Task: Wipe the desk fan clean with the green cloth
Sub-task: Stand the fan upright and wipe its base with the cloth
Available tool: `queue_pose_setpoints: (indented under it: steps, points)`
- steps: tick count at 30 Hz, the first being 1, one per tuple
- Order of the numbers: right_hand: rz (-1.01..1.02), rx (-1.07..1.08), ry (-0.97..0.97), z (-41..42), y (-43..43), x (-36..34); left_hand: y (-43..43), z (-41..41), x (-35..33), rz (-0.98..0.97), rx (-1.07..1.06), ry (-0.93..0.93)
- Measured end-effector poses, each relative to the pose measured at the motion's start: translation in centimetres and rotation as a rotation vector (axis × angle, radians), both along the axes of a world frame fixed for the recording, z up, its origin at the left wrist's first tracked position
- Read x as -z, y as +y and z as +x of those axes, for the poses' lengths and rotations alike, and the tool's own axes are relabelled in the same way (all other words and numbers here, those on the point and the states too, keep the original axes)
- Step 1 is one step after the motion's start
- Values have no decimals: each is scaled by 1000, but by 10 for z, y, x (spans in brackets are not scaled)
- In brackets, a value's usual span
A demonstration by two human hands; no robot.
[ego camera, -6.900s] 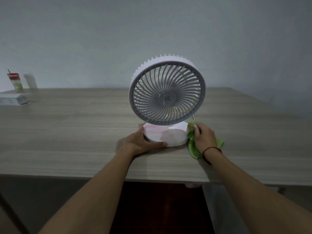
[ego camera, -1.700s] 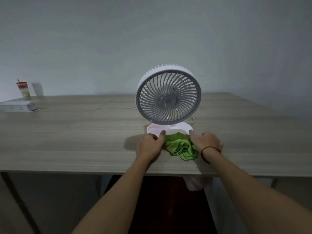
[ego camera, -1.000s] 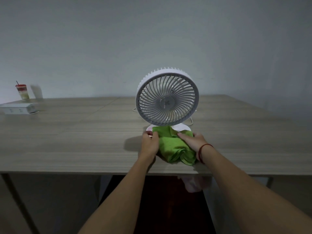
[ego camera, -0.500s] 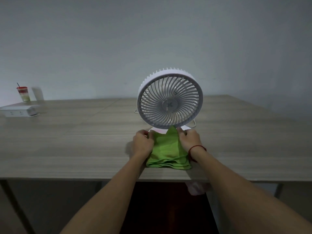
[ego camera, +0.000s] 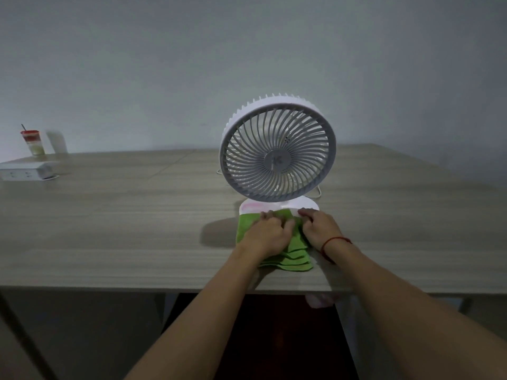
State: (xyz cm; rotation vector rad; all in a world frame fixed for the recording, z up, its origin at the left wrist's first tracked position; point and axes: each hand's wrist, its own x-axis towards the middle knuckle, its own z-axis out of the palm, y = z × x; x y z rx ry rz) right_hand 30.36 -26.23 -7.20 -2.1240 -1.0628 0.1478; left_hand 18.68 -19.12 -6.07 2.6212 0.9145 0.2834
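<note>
A white desk fan (ego camera: pixel 277 149) with a round grille stands upright on a round white base (ego camera: pixel 308 205) on the wooden table (ego camera: pixel 123 229). The green cloth (ego camera: pixel 297 259) lies folded in layers on the table right in front of the base. My left hand (ego camera: pixel 267 234) presses flat on the cloth's middle, fingers reaching the base's front edge. My right hand (ego camera: pixel 319 229), with a red string at the wrist, grips the cloth's right edge beside the base. Much of the cloth is hidden under both hands.
A white power strip (ego camera: pixel 26 171) and a cup with a straw (ego camera: pixel 34 142) stand at the table's far left by the wall. A thin cable (ego camera: pixel 318 192) loops behind the fan. The table's front edge runs just below the cloth.
The bunched cloth has been spread and folded flat in front of the fan base. My left hand has slid onto the cloth's middle; my right hand stays at its right edge.
</note>
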Motion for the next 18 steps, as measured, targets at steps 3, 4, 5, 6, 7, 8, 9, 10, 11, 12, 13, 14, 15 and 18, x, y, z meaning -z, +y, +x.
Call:
queue_pose_setpoints:
  steps: [3,4,5,6,7,8,9,10,11,12,13,14,15,18]
  points:
    - [-42,-20,-49,-2,0,1,4,3,5,14,-49,17]
    - [-50,-25,-73,-2,1,1,7,2,8,21,-77,4]
    - [-55,-25,-91,-3,1,1,10,1,10,28,-107,-8]
    - [-57,-24,-101,-3,1,1,15,-1,11,35,-135,-13]
    - [-58,-21,-103,-3,1,1,21,-4,11,33,-166,-5]
    - [-58,-15,-101,-3,1,0,26,-7,11,18,-199,11]
    - [-58,-10,-98,-4,1,0,32,-10,11,-8,-231,28]
    - [-56,-6,-96,-4,1,0,36,-11,11,-34,-259,41]
    - [-54,-5,-99,-5,0,0,40,-11,11,-54,-284,47]
    - [-51,-3,-105,-6,0,0,41,-9,10,-64,-300,44]
    - [-50,-2,-109,-6,0,-1,41,-7,9,-60,-297,34]
    - [-49,-1,-109,-6,0,0,39,-4,8,-34,-264,21]
    - [-49,-2,-109,-6,0,-1,34,-2,8,18,-203,6]
    - [-41,-15,-90,-3,0,-1,18,-5,17,160,6,-28]
